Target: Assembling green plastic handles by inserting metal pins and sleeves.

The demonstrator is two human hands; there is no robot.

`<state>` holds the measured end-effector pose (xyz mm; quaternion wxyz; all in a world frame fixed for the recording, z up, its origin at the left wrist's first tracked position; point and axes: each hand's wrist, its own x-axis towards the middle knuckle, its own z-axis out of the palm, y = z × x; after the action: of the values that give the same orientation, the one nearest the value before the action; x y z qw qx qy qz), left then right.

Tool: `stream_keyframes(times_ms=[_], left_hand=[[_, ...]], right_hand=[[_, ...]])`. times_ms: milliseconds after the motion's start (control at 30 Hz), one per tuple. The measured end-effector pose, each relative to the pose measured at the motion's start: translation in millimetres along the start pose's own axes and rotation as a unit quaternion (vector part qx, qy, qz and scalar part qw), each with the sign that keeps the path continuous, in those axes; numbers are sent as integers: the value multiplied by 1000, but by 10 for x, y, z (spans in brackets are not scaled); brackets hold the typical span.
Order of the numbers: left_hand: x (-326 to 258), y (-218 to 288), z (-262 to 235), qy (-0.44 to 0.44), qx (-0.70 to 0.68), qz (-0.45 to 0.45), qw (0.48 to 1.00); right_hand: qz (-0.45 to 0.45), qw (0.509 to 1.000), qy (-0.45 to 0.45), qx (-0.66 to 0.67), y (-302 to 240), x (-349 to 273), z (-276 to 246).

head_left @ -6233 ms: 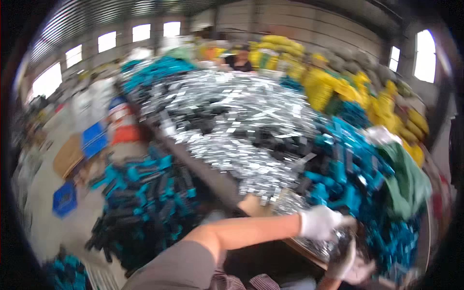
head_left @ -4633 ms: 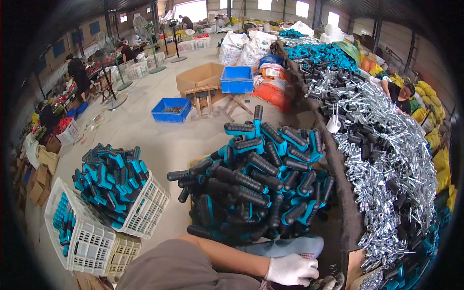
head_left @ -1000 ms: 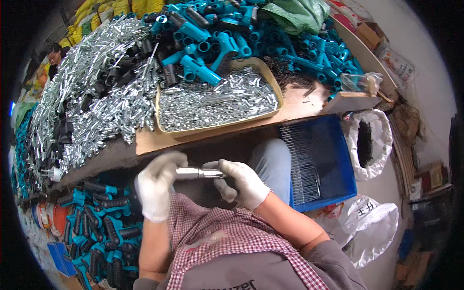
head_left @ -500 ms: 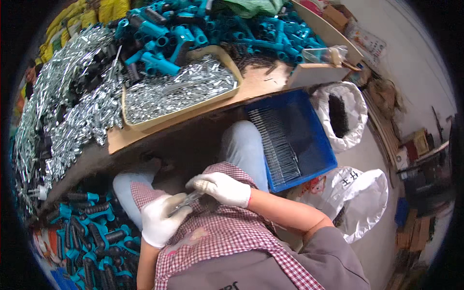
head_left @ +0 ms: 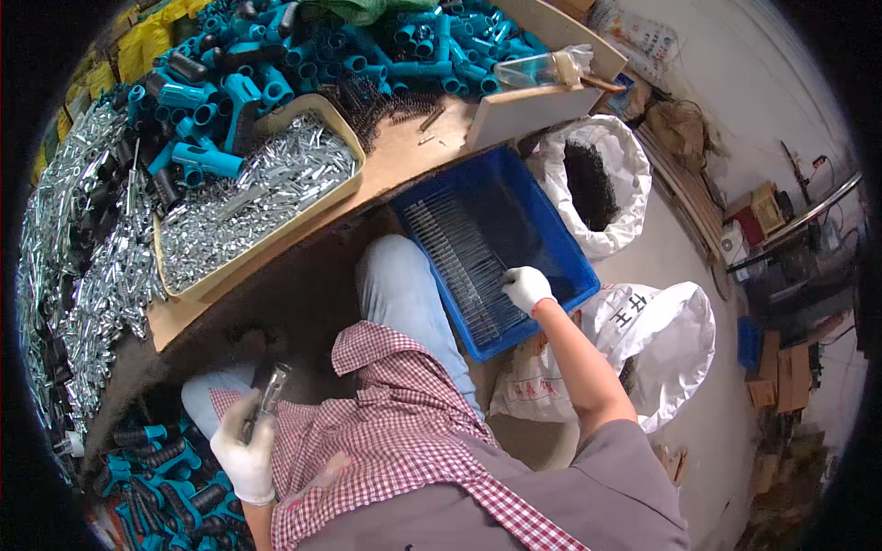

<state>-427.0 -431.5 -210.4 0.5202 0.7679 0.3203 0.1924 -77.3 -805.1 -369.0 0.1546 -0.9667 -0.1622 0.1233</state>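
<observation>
My left hand [head_left: 243, 450], in a white glove, is closed round a short, shiny metal piece [head_left: 274, 390] that sticks up past the fingers; its exact kind does not show. It hovers over the left side of the checked apron. My right hand [head_left: 526, 289], gloved too, reaches into a blue plastic bin [head_left: 595, 262], its fingers curled together at the end of a row of thin metal rods [head_left: 450, 262]. Whatever lies between those fingertips is too small to make out. The rods lie side by side along the bin's left part.
A cream tray [head_left: 354, 174] of small silvery metal parts [head_left: 257, 202] stands on the wooden bench beside a metal heap [head_left: 83, 248]. Teal tool housings [head_left: 266, 87] pile behind it, others [head_left: 165, 487] at lower left. White sacks [head_left: 634, 165] stand right of the bin.
My right hand has left the left one and moved out to the right, into the blue bin. My left hand has shifted left, still gripping the metal piece. The whole view has turned.
</observation>
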Motion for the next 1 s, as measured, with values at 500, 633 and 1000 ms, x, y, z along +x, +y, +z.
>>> stream_keyframes(times_ms=[500, 633, 1000], left_hand=[[62, -101, 162, 10, 42, 48, 998], [61, -102, 183, -9, 56, 62, 996], [29, -248, 134, -12, 58, 58, 997]], right_hand=[[-71, 961, -153, -220, -317, -155, 408], [-65, 938, -234, -245, -359, -198, 396], [-40, 910, -326, -255, -262, -143, 415]])
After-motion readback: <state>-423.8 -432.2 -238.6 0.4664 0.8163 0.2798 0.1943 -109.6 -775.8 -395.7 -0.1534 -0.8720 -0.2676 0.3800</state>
